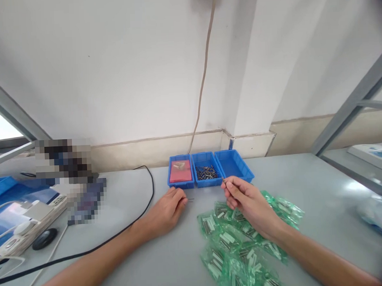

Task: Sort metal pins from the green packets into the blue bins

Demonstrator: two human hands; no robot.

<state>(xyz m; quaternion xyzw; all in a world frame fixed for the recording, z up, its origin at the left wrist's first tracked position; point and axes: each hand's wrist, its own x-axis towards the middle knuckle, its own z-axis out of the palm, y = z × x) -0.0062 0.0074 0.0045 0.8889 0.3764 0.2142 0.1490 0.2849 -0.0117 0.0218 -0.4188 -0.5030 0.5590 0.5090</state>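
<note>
My left hand [168,209] rests on the table with its fingers closed, and a thin metal pin-like piece [190,199] pokes out from the fingertips. Just in front of the middle blue bin [213,183], my right hand [248,199] pinches a small dark screw [223,181] between thumb and forefinger. Loose dark metal screws [206,172] fill the bottom of that bin. Below and around my right hand lie several green clear bags [228,240], with white plugs and metal screws inside.
Red packets [180,173] lie in the left blue bin [180,185]. The right blue bin [234,164] shows its bare bottom. A black cable [118,228] crosses the table at left, near a power strip [33,228] and a black oval object [45,238]. A wall stands behind.
</note>
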